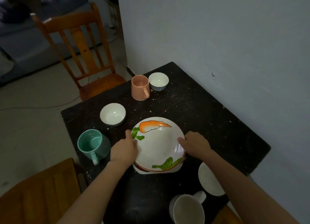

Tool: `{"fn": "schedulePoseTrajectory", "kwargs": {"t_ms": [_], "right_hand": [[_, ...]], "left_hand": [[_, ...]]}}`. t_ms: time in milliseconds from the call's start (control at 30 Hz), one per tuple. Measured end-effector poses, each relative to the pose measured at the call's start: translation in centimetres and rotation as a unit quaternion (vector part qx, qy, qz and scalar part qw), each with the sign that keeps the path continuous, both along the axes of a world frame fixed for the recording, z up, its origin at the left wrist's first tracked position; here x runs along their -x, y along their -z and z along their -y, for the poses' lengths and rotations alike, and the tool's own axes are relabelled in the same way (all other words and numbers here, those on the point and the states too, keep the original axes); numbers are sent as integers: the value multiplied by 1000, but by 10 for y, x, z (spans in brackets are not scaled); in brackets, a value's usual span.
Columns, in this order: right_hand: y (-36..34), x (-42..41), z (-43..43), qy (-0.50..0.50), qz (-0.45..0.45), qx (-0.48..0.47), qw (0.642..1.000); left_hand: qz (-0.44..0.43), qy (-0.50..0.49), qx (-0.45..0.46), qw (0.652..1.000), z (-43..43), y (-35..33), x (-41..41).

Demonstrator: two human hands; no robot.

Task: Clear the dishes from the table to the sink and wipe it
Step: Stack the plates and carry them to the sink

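Note:
A white plate with a painted carrot (157, 143) lies on top of another plate (142, 170) in the middle of the dark table (209, 120). My left hand (124, 148) grips the carrot plate's left rim, thumb on top. My right hand (194, 144) grips its right rim. Around them stand a teal mug (91, 144), a white bowl (112, 114), a pink mug (140, 87), a small white bowl (158, 81), a white bowl at the near right (208, 180) and a white mug (187, 208).
A pale wall (218, 39) runs along the table's right side. A wooden chair (83, 56) stands at the far left corner, and another chair's seat (38, 195) is at the near left. Crumbs speckle the tabletop.

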State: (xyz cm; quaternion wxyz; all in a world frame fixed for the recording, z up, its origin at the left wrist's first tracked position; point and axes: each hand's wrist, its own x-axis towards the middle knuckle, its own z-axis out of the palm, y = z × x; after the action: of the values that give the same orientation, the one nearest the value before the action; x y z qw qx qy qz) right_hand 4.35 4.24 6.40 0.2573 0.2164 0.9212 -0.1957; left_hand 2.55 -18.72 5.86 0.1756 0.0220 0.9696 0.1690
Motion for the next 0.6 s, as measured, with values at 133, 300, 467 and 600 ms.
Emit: {"fn": "schedulePoseTrajectory", "kwargs": {"t_ms": [133, 300, 467, 600], "right_hand": [[1, 4, -2, -18, 5, -11, 1000], [0, 8, -8, -24, 5, -8, 1000], [8, 12, -18, 134, -50, 76, 987], [24, 13, -16, 251, 18, 253, 934]], "left_hand": [[-13, 13, 30, 999, 0, 5, 4], [-51, 2, 24, 998, -1, 10, 3], [24, -159, -168, 973, 6, 24, -3], [219, -322, -386, 836, 7, 35, -11]]}}
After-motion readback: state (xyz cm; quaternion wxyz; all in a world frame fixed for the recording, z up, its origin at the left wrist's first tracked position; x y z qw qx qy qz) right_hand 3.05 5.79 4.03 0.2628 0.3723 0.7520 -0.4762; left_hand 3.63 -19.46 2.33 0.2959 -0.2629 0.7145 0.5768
